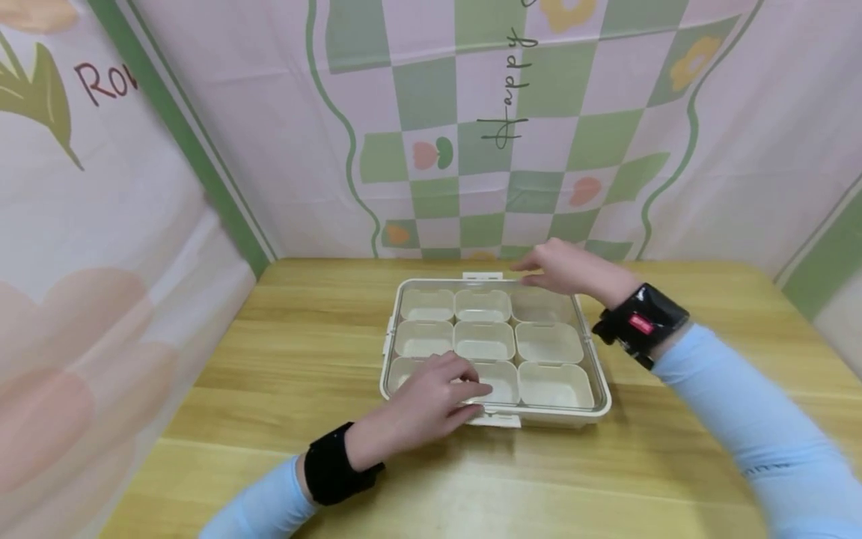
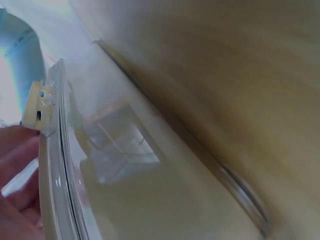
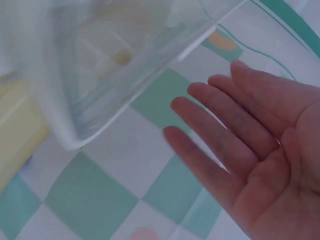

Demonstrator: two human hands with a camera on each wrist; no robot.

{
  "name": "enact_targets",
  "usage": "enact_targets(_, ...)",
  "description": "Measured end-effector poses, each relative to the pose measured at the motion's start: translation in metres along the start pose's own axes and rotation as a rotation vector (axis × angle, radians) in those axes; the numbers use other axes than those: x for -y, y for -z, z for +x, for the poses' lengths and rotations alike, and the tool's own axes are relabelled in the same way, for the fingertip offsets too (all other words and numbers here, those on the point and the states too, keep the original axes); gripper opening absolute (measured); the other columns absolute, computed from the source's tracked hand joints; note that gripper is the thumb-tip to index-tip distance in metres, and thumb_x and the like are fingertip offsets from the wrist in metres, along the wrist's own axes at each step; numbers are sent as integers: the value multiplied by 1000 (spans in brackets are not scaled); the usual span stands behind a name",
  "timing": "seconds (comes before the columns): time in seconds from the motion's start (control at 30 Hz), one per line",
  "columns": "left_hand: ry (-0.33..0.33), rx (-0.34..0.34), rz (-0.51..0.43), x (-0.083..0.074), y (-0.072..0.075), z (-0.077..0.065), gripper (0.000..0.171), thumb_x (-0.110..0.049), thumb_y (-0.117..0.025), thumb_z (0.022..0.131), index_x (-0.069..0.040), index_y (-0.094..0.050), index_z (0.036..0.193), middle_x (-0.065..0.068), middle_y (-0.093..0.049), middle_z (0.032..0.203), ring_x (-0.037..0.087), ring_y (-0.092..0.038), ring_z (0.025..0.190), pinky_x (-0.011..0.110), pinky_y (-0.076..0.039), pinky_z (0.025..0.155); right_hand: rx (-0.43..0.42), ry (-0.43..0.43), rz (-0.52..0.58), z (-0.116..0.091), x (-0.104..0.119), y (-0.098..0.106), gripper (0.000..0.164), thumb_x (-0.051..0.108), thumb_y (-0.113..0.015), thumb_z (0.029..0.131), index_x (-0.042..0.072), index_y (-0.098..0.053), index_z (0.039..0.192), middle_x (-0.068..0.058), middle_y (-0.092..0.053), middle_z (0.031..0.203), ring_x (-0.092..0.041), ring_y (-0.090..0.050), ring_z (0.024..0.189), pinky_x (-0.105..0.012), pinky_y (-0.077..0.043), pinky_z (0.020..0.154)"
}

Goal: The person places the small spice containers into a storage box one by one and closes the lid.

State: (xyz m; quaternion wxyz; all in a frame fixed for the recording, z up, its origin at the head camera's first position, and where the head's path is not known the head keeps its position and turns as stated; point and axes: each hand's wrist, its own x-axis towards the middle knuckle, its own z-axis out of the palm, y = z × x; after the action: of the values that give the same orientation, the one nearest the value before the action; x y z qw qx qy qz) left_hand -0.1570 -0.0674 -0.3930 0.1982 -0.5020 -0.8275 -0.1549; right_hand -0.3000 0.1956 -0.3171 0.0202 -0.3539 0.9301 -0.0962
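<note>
A shallow cream storage box point(image 1: 595, 408) sits on the table with several small open cups inside, in rows. A clear lid with a pale rim appears to cover it. The left hand point(image 1: 431, 400) is over the near edge, its fingers bent above the lid and its thumb by the front latch point(image 1: 494, 421). In the left wrist view, fingers point(image 2: 20, 195) show beside the box rim, near a latch point(image 2: 37, 107). Above the far right corner, the right hand point(image 1: 572, 269) hovers; in the right wrist view its fingers point(image 3: 215, 137) are extended and apart from the box.
A back latch point(image 1: 483, 276) sticks out at the far side of the box. The wooden table point(image 1: 289, 359) reaches a patterned cloth backdrop point(image 1: 485, 187) close behind. Another cloth point(image 1: 135, 299) hangs along the left. Both wrists wear black bands.
</note>
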Motion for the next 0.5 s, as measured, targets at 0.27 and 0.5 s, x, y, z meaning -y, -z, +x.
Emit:
enact_targets(0.27, -86, 73, -66, -3, -7, 6, 24, -32, -68, 86, -20, -72, 107, -5, -55, 93, 8, -51, 87, 21, -39, 79, 148, 80, 27, 38, -1, -13, 32, 11, -61, 89, 3, -64, 120, -15, -66, 117, -34, -61, 108, -46, -47, 94)
enact_targets(0.5, -67, 116, -69, -7, -5, 10, 26, -29, -72, 83, -19, -71, 107, -4, -52, 89, 10, -49, 87, 16, -38, 80, 217, 87, 36, 53, -6, -19, 32, 15, -60, 90, 2, -64, 119, -15, -66, 116, -32, -64, 105, -45, -49, 92)
